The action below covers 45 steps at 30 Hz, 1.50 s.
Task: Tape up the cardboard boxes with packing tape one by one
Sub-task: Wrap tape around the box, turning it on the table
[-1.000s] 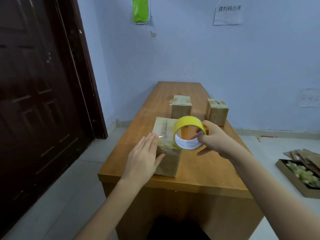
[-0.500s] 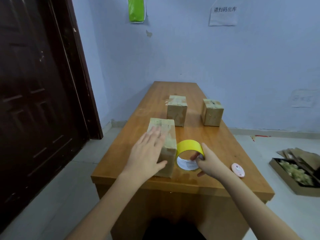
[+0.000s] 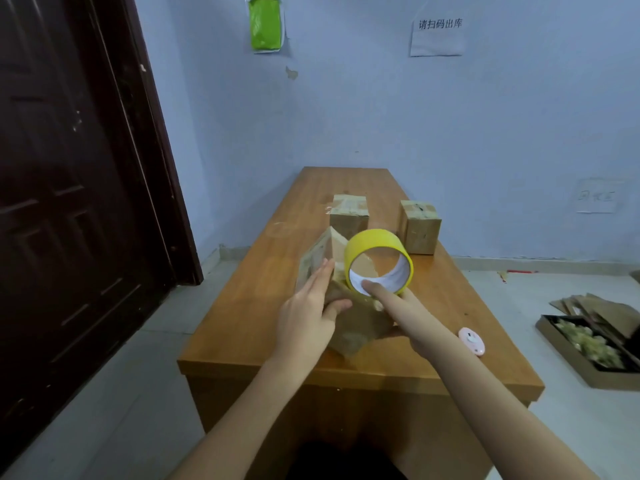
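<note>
Cardboard box [image 3: 360,320], round yellow tape roll [image 3: 379,259]

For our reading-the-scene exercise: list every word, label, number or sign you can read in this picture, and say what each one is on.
"请扫码出库": printed along the top of the white paper sign stuck on the wall.
Small paper note lower on the wall at the right: a few handwritten marks, too faint to read.
Green packet on the wall: no readable text.
Yellow tape roll, cardboard boxes and pink disc on the table: no readable text.
</note>
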Tool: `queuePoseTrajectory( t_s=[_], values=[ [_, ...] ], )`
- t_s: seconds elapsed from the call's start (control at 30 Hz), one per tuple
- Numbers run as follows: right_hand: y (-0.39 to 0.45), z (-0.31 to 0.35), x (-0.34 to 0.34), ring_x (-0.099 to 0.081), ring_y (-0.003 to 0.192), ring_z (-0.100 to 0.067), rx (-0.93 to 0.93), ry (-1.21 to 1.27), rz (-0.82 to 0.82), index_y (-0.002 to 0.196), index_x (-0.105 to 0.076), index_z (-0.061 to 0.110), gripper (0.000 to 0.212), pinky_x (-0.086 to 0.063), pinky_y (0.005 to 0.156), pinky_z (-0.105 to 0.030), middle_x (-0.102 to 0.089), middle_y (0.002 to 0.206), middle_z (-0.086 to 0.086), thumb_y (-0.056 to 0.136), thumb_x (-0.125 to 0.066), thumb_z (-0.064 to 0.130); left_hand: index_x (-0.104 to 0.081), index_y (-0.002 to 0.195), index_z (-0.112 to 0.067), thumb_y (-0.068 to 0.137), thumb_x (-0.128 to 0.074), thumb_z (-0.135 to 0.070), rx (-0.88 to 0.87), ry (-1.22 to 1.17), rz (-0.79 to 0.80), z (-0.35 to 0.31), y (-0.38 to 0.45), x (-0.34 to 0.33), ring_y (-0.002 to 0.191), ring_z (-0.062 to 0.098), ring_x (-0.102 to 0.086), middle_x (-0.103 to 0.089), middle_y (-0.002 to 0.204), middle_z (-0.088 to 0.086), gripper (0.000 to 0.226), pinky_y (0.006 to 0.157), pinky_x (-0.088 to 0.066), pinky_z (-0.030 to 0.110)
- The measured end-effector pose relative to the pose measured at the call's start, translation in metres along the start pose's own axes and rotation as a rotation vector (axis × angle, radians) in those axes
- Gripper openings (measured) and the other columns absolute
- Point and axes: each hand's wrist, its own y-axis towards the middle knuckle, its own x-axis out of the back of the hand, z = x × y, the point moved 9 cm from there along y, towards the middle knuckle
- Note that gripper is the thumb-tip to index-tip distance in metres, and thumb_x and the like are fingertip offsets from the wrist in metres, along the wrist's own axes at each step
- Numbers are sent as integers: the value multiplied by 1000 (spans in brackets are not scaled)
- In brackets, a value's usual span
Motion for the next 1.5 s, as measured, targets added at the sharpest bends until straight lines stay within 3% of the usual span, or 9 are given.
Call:
queuePoseTrajectory(
  t_s=[0.23,0.37,0.5,0.6,0.73,0.9,1.1,1.37,1.5],
  values=[
    [6,17,-10,-56,87,-2,56,-217,79,125,-47,33,27,-46,57,-18,-57,100,20,98,-46,37,-31,145,-23,88,-59,-38,59,-33,96,19,-6,-12,122,16,-47,-40,143,-8,64,93,-44,28],
    [11,23,-15,-63,84,-20,11,-321,132,120,-43,25,21,-59,62,-38,-58,101,0,100,-38,27,-38,141,-20,87,-59,-40,134,23,74,41,-14,-7,115,19,-52,-48,137,-6,61,85,-42,25],
    [16,33,-6,-58,81,-24,0,-407,110,116,-41,14,18,-57,50,-33,-48,106,-9,99,-38,16,-43,138,-24,87,-56,-43,130,77,52,56,-28,2,103,19,-58,-59,123,-4,56,74,-40,20],
    [19,38,-5,-56,82,-24,54,-512,43,110,-43,11,14,-53,43,-26,-51,103,-15,97,-41,16,-45,138,-21,88,-55,-44,97,199,61,55,-28,5,123,22,-49,-52,136,3,56,92,-44,31],
    [20,40,-10,-60,84,-27,118,-603,-16,106,-43,10,13,-58,49,-32,-56,97,-13,96,-44,19,-33,144,-13,88,-54,-49,-7,326,115,43,-19,5,141,19,-22,-23,155,3,70,110,-24,31],
    [19,40,-13,-61,81,-23,130,-635,-45,102,-50,8,15,-60,59,-38,-57,91,-8,93,-48,20,-24,147,-9,93,-39,-54,-146,394,200,25,-22,-13,142,15,-21,-25,154,6,71,110,-5,21],
    [18,46,-16,-61,87,-27,109,-677,48,106,-52,6,17,-60,59,-35,-59,100,-15,95,-45,18,-56,125,0,87,-60,-44,-183,491,141,21,-24,-6,124,21,-51,-55,132,14,59,106,-32,33],
    [9,52,36,-58,78,-22,91,-673,-77,98,-48,10,6,-58,58,-36,-57,93,-11,94,-45,15,-40,140,-8,92,-46,-47,-214,468,152,18,-22,-10,137,16,-33,-41,146,6,62,113,-20,29],
    [10,28,23,-55,82,-16,26,-351,-120,104,-50,13,11,-55,50,-30,-54,97,-4,94,-45,10,-31,145,-12,93,-39,-54,-219,454,156,19,-24,-12,141,15,-23,-30,152,3,68,111,-10,24]
  ],
)
